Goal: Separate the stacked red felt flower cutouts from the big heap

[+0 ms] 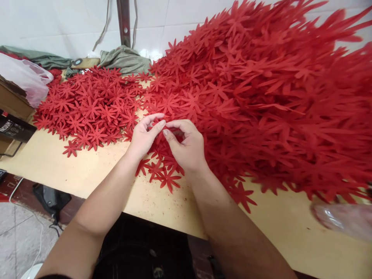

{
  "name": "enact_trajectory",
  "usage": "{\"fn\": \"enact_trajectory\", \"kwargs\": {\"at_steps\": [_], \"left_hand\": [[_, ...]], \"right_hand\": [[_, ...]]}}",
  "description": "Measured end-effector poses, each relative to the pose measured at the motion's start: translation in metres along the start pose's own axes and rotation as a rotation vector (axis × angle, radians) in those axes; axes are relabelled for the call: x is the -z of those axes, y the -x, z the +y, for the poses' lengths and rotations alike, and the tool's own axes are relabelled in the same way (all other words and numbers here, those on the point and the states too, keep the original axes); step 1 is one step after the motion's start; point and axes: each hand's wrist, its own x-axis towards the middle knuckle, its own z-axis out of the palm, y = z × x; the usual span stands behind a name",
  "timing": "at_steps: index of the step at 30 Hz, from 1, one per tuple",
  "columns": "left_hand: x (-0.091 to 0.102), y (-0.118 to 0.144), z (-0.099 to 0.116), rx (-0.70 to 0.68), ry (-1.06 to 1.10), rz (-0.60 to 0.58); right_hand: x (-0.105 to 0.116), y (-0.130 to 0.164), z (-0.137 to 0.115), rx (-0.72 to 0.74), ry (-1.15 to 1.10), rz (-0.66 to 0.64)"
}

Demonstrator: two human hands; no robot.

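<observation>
My left hand (144, 135) and my right hand (190, 147) meet fingertip to fingertip over the front edge of a big heap of red flower-shaped cutouts (221, 93). Thumb and fingers of each are pinched together. Between them seems to be one red flower-shaped piece (155, 124), mostly hidden by the fingers and hard to part from the red behind it. Just below my hands, a few loose red flowers (170, 180) lie on the pale table (95, 170). To the left spreads a lower pile of similar red flowers (93, 102).
At the left edge stand a cardboard box (11, 97) and a whitish plastic bag (27, 77). Grey-green cloth (124, 60) lies along the tiled wall. A clear plastic object (343, 219) rests at the right. Below the table's front edge hangs a black pouch-like item (52, 197).
</observation>
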Motion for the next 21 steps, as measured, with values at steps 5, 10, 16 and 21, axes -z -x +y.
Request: {"fn": "enact_trajectory", "kwargs": {"at_steps": [5,10,16,21], "left_hand": [[0.001,0.002,0.002,0.072,0.1,-0.135],[0.003,0.0,0.002,0.065,0.124,-0.161],[0.003,-0.003,0.0,-0.003,-0.025,-0.112],[-0.001,0.001,0.003,-0.094,-0.145,-0.105]], "right_hand": [[0.002,-0.003,-0.001,-0.174,-0.196,0.064],[0.005,-0.006,-0.005,-0.245,-0.236,0.069],[0.01,-0.004,-0.01,-0.189,-0.047,-0.09],[0.016,-0.009,-0.004,-0.232,-0.049,0.083]]}}
